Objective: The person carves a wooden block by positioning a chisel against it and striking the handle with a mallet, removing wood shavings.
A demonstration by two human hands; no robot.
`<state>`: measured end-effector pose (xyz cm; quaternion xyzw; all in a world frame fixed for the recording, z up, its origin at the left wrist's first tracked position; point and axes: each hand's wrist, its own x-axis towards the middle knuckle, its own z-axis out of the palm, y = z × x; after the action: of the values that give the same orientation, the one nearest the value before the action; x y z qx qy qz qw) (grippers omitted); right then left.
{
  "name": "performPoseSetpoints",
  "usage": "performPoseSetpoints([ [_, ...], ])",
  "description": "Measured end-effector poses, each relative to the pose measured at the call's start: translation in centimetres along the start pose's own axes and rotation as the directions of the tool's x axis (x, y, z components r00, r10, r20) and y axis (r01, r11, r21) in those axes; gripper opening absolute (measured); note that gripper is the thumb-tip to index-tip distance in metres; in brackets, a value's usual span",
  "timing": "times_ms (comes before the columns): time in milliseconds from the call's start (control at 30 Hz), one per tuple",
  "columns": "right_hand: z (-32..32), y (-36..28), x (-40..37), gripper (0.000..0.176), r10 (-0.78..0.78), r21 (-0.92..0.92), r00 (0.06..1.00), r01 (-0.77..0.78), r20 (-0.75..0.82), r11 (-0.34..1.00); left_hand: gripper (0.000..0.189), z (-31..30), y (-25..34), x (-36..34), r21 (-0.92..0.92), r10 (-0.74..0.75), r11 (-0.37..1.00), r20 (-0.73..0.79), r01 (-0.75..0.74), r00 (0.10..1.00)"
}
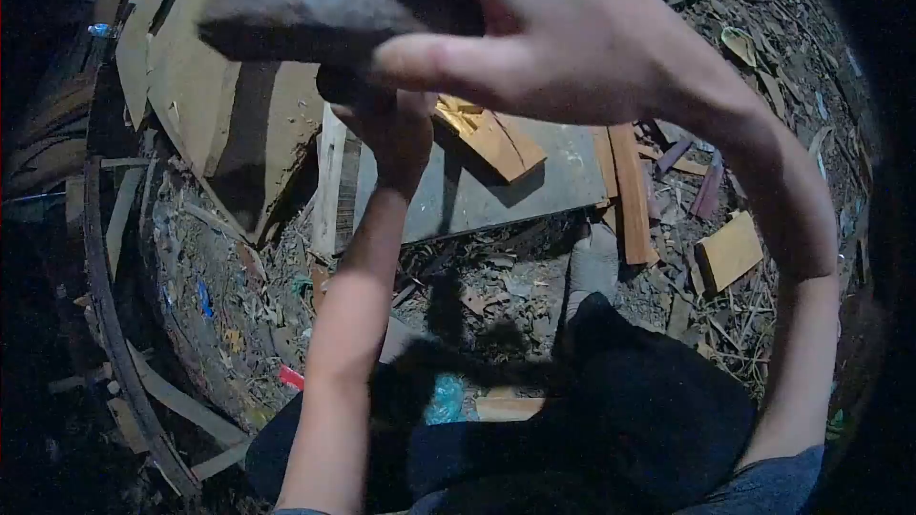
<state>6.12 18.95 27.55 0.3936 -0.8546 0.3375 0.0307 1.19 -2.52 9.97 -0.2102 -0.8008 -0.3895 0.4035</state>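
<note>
A heavy grey wedge-shaped block (pixel 305 5), shiny on top and dark underneath, is raised close to the camera. My right hand (pixel 563 33) is closed about its near end, the thumb pressed against its lower edge; the other fingers are partly cut off at the top. Below it, my left hand (pixel 386 138) is wrapped round a dark round part under the block, perhaps a handle; the join is hidden. Beyond both hands, a split piece of wood (pixel 501 145) with a rough, splintered end lies on a flat grey board (pixel 439 200).
Large tan boards (pixel 210 86) lean at the left. Wood strips (pixel 628 195) and a short wood block (pixel 733 250) lie to the right. A foot (pixel 593 262) stands at the board's near edge. Chips and litter cover the ground, with a teal plastic scrap (pixel 444 399) near my legs.
</note>
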Motion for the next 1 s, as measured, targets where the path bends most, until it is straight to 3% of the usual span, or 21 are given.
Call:
performPoseSetpoints([
  [33,0.7,0.0,0.3,0.071,-0.039,0.129,0.987,0.059,-0.155,0.99,0.062,0.0,-0.3,-0.6,-0.059,-0.143,0.988,0.039,0.145,0.989],
  [67,1.1,-0.2,0.6,0.072,-0.056,0.248,0.95,0.137,-0.307,0.959,0.062,0.2,-1.5,-1.6,-0.06,-0.146,0.987,0.034,0.148,0.989],
  [100,0.2,-1.2,1.2,0.072,-0.058,0.248,0.952,0.137,-0.302,0.959,0.061,0.6,-3.6,-3.2,-0.053,-0.158,0.985,0.064,0.162,0.985],
  [133,-1.5,-2.6,1.8,0.072,0.14,0.232,0.99,-0.144,0.032,0.962,0.06,1.0,-5.6,-4.8,-0.044,-0.168,0.984,0.098,0.173,0.981],
  [167,-2.5,-3.3,2.1,0.072,0.335,0.127,0.878,-0.397,0.343,0.909,0.059,1.0,-6.6,-5.3,-0.035,-0.173,0.983,0.135,0.179,0.976],
  [200,-1.5,0.5,0.6,0.071,-0.025,0.422,0.984,-0.052,0.174,0.905,0.053,0.9,-6.1,-5.0,-0.192,-0.196,0.964,-0.039,0.185,0.98],
  [233,-1.6,-0.1,0.4,0.071,-0.024,0.419,0.986,-0.048,0.165,0.907,0.053,0.9,-6.2,-4.7,-0.195,-0.187,0.965,-0.037,0.176,0.982],
  [300,-1.6,-1.7,-0.1,0.072,-0.137,0.13,0.99,0.138,-0.012,0.982,0.053,0.4,-6.7,-4.5,-0.2,-0.192,0.963,-0.034,0.182,0.981],
  [333,1.9,-1.7,1.2,0.057,0.04,0.187,0.937,0.027,-0.346,0.982,0.053,1.3,-6.3,-5.1,-0.201,-0.204,0.961,-0.038,0.192,0.978],
  [367,2.5,-1.5,1.2,0.057,0.037,0.188,0.942,0.028,-0.335,0.982,0.052,1.3,-6.5,-5.2,-0.199,-0.216,0.959,-0.043,0.203,0.976],
  [433,3.2,-1.3,0.7,0.045,-0.055,-0.045,0.931,0.042,-0.36,0.998,0.052,1.3,-6.7,-5.1,-0.19,-0.226,0.958,-0.045,0.214,0.973],
  [467,5.0,-0.3,0.7,0.039,-0.003,-0.083,0.925,-0.031,-0.38,0.996,0.051,1.3,-6.2,-5.4,-0.188,-0.218,0.96,-0.041,0.207,0.975],
  [567,2.4,-1.8,1.6,0.041,-0.021,-0.118,0.97,-0.008,-0.241,0.993,0.051,0.2,-6.4,-5.1,-0.195,-0.21,0.96,-0.03,0.2,0.977],
  [600,1.9,-2.8,1.7,0.044,0.019,0.02,0.959,-0.014,-0.282,1.0,0.05,0.1,-6.1,-5.6,-0.197,-0.217,0.958,-0.031,0.207,0.976],
  [633,2.7,-2.4,2.0,0.044,0.018,0.021,0.962,-0.013,-0.273,1.0,0.05,0.3,-5.7,-6.2,-0.196,-0.227,0.956,-0.033,0.216,0.973],
  [700,4.5,-1.7,3.0,0.048,-0.291,-0.123,0.708,0.279,-0.644,0.952,0.049,1.9,-5.4,-6.2,-0.19,-0.239,0.955,-0.045,0.227,0.97],
  [733,4.0,-1.8,1.4,0.054,0.002,-0.184,0.979,-0.04,-0.203,0.982,0.049,2.2,-5.5,-5.8,-0.184,-0.236,0.957,-0.047,0.224,0.971],
  [867,3.6,-2.1,2.2,0.062,0.059,-0.085,0.982,-0.075,-0.178,0.994,0.048,0.6,-5.8,-5.3,-0.191,-0.221,0.959,-0.031,0.212,0.975],
  [933,3.9,-2.2,2.7,0.062,-0.168,0.006,0.771,0.218,-0.615,0.976,0.048,1.0,-5.6,-6.1,-0.198,-0.241,0.953,-0.035,0.23,0.97],
  [967,3.8,-2.3,2.3,0.062,-0.173,0.006,0.776,0.222,-0.607,0.975,0.047,1.0,-6.1,-5.7,-0.197,-0.25,0.951,-0.042,0.237,0.967],
  [1000,3.6,-2.4,1.5,0.062,-0.063,-0.054,0.931,0.047,-0.36,0.997,0.047,1.4,-5.8,-5.8,-0.193,-0.254,0.951,-0.044,0.241,0.966],
])
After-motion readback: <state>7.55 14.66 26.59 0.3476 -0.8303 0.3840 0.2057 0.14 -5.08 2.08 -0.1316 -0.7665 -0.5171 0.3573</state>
